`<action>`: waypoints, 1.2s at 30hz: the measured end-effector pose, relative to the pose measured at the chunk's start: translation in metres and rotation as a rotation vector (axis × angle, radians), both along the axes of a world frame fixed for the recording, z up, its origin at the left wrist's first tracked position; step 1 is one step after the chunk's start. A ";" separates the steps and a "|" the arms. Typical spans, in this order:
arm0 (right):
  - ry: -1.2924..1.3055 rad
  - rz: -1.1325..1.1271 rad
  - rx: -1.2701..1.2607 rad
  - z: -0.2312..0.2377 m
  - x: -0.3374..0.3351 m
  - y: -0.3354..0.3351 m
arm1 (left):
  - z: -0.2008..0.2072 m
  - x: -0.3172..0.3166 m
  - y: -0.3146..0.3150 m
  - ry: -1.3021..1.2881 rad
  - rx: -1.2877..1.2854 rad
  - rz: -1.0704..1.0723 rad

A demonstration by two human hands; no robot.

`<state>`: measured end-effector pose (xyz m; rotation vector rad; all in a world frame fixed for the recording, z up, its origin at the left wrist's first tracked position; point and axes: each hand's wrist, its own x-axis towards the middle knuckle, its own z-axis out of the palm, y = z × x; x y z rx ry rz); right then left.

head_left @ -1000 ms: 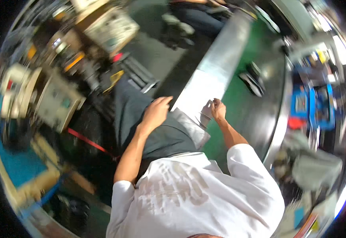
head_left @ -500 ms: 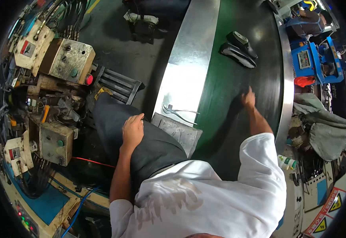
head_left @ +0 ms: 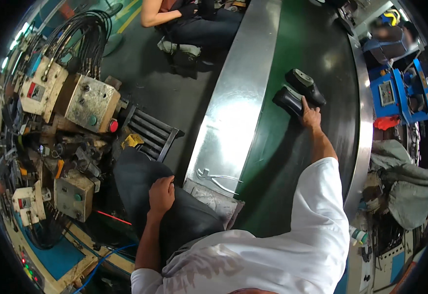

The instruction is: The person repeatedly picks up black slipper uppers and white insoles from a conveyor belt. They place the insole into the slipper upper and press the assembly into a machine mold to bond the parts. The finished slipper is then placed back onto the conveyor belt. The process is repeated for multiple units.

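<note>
Two black shoes lie side by side on the dark green belt. My right hand [head_left: 312,116] is at the near end of the closer shoe [head_left: 287,99], its index finger stretched along the top and the other fingers curled; part of that shoe is hidden beneath it. Just beyond, the other shoe [head_left: 308,88] shows a pale patch on its upturned sole. My left hand [head_left: 161,196] rests on my dark-trousered thigh with curled fingers, and no object shows in it. Between my hands, metal pincers [head_left: 216,180] lie on the steel ledge beside a worn grey pad [head_left: 214,200].
The steel ledge [head_left: 238,93] runs along the belt [head_left: 268,166]. Worn control boxes [head_left: 90,104], hoses and a slatted black rack [head_left: 150,128] stand at left. A seated co-worker [head_left: 201,24] is at the far side. Grey cloth [head_left: 410,196] and a blue machine [head_left: 395,93] line the right.
My right hand has come down onto the closer shoe from open space over the belt. That shoe now lies at a different tilt. A co-worker's arm has come into view at the top.
</note>
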<state>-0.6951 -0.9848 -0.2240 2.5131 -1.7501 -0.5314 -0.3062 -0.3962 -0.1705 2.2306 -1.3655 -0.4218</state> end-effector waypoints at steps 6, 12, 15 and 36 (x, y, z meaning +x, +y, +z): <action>-0.694 -0.292 0.185 -0.022 -0.020 0.097 | 0.001 -0.002 -0.010 -0.010 0.051 -0.026; -1.155 -0.545 0.312 -0.023 -0.015 0.200 | 0.019 0.001 -0.004 0.116 -0.007 -0.028; -1.470 -0.746 0.663 -0.011 0.001 0.253 | 0.028 0.009 -0.012 0.477 -0.164 0.026; -1.263 0.783 0.907 0.110 0.344 0.550 | 0.177 0.007 0.159 0.464 -0.673 0.214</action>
